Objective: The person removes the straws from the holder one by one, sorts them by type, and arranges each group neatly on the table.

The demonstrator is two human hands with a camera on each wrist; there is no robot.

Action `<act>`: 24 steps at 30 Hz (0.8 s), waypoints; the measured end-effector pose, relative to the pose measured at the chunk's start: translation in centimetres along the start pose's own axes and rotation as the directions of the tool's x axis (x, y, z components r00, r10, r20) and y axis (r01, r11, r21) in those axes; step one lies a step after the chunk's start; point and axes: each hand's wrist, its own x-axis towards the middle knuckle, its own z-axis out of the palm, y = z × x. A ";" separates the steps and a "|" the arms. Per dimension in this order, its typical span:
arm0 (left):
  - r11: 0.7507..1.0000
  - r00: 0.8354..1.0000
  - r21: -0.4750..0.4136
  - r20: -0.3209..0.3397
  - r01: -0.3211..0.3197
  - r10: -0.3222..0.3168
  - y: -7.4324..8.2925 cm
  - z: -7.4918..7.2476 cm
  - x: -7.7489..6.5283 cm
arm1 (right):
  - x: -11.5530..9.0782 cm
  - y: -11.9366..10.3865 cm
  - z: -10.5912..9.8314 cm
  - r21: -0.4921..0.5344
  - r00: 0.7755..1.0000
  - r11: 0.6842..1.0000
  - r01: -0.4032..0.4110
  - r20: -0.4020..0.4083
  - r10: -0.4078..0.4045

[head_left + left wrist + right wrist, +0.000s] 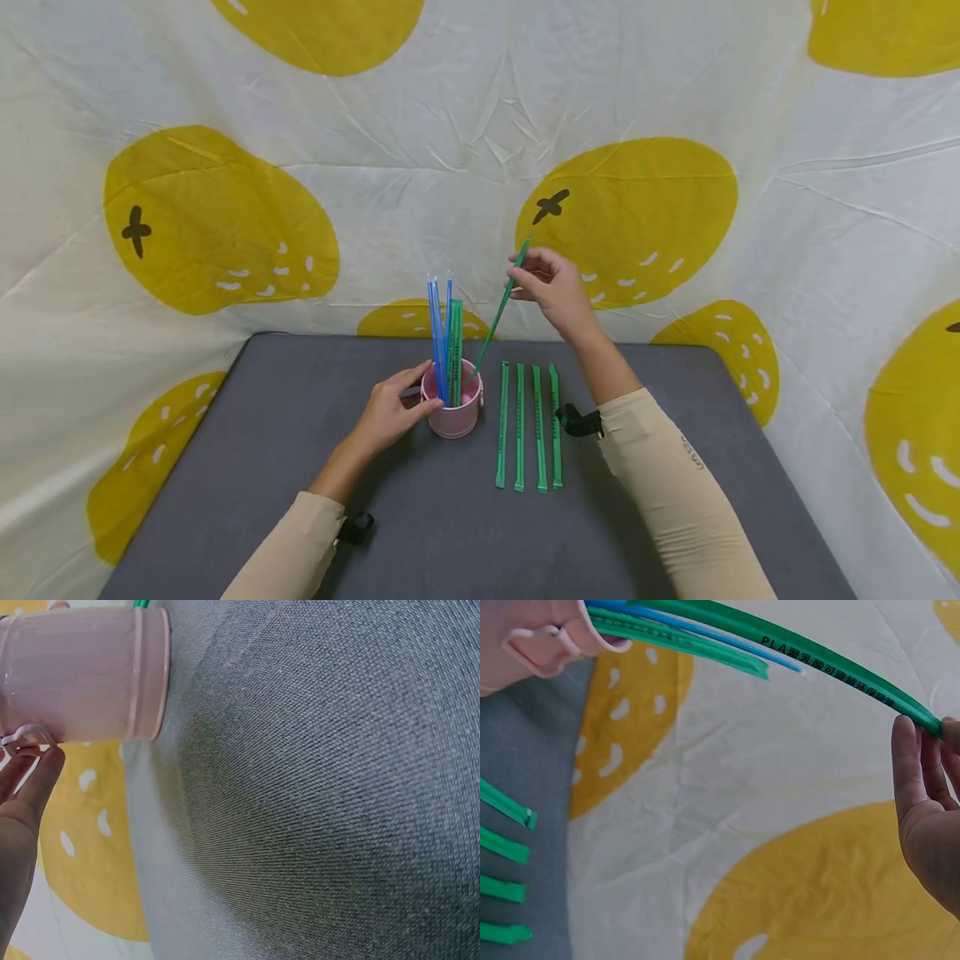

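Our right hand (551,287) pinches a green-wrapped PLA straw (497,321) near its top, the lower end at the mouth of the pink bucket (453,423), which our left hand (392,410) grips. If that end catches the blue straws (437,350) inside, we could bend it by pushing harder.
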 end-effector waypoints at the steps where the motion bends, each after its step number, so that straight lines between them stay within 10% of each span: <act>1: 1.000 1.000 0.000 0.001 0.000 0.000 0.0 0.0 0.0 | 0.0 -0.2 -0.3 0.006 1.000 1.000 0.004 -0.007 -0.004; 24: 0.995 0.998 -0.083 0.006 0.055 -0.055 0.5 -0.1 0.2 | -2.5 1.8 -7.8 -0.065 0.990 0.990 -0.123 -0.073 0.118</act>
